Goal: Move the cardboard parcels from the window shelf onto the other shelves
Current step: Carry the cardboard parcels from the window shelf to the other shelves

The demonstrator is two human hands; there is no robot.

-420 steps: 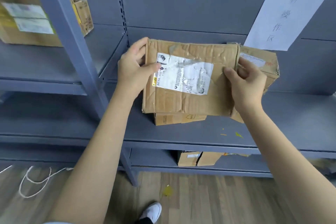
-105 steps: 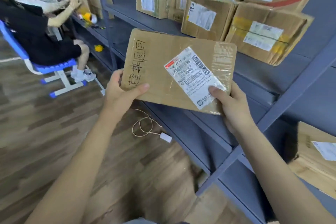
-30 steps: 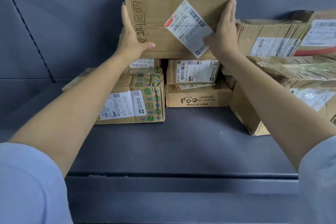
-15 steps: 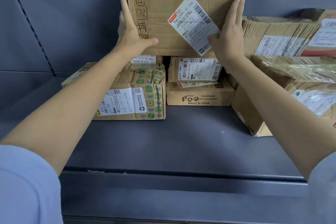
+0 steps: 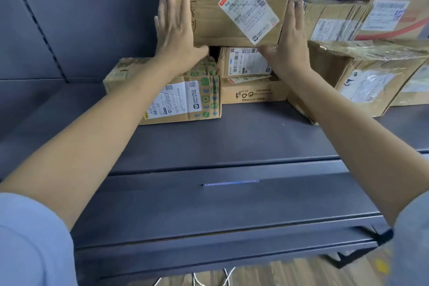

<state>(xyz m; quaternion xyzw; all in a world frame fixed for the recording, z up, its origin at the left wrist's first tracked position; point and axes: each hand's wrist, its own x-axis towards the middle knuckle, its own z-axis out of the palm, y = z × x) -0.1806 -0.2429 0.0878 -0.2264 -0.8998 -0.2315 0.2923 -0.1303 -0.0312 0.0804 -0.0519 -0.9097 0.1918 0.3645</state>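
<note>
Both hands, left (image 5: 177, 30) and right (image 5: 290, 42), press flat-fingered against upright parcel (image 5: 232, 2) atop stacked boxes (image 5: 250, 76).

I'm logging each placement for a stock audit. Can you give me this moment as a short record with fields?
parcel in hand: large flat cardboard parcel, upright, white label facing the camera
resting on: small labelled box stacked on the MADE IN CHINA box
left hand: fingers straight, against the parcel's left edge
right hand: fingers straight, against its right edge
neighbour left: green-patterned box
surface: grey shelf
</note>
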